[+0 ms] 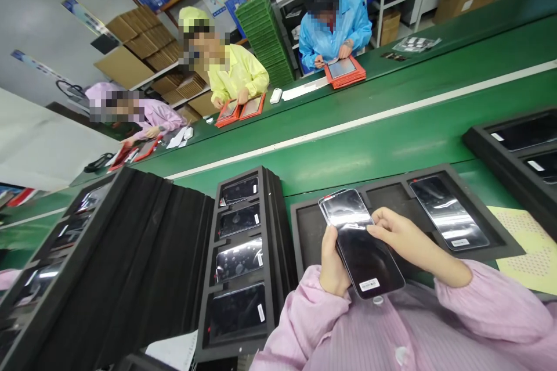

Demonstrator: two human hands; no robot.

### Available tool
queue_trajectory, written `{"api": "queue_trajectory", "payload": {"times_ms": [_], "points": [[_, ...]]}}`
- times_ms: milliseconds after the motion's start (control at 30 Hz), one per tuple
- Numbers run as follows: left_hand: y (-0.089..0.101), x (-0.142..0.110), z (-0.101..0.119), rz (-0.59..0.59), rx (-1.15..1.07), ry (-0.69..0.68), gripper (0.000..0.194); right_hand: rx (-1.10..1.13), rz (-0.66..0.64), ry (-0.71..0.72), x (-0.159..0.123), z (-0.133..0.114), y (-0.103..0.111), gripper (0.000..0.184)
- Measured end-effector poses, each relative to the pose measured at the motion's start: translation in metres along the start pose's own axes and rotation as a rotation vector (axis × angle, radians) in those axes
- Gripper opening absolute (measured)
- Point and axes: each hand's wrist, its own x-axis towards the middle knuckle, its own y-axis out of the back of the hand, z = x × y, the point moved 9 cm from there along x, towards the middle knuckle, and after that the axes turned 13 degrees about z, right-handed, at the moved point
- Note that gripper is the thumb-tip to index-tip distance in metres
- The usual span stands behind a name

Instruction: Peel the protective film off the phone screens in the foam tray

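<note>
My left hand [334,263] is closed around the left edges of a small stack of phone screens [363,243], tilted above a black foam tray [300,231]. The top screen is dark and glossy, with a white label near its lower end; another screen's edge shows beneath it. My right hand [394,231] pinches the right edge of the stack, its fingertips partly hidden. To the right, a single phone screen [450,211] lies in a slot of the same tray. The tray slots beside it, where visible, hold nothing.
Stacked foam trays [272,237] with phone screens stand at left, beside a taller stack [130,260]. Another loaded tray [483,141] and a yellow dotted sheet [528,249] are at right. Across the green bench [391,121], several co-workers handle red-framed items [346,78].
</note>
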Motion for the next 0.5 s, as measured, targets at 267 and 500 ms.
{"api": "queue_trajectory", "payload": {"times_ms": [267,500], "points": [[0.040,0.005,0.013,0.034,0.076,0.009,0.029,-0.019,0.447,-0.003,0.025,0.052,0.091,0.040],[-0.001,-0.030,0.014,-0.162,0.184,0.056,0.041,-0.307,0.639,0.292,0.020,0.052,0.088,0.039]]}}
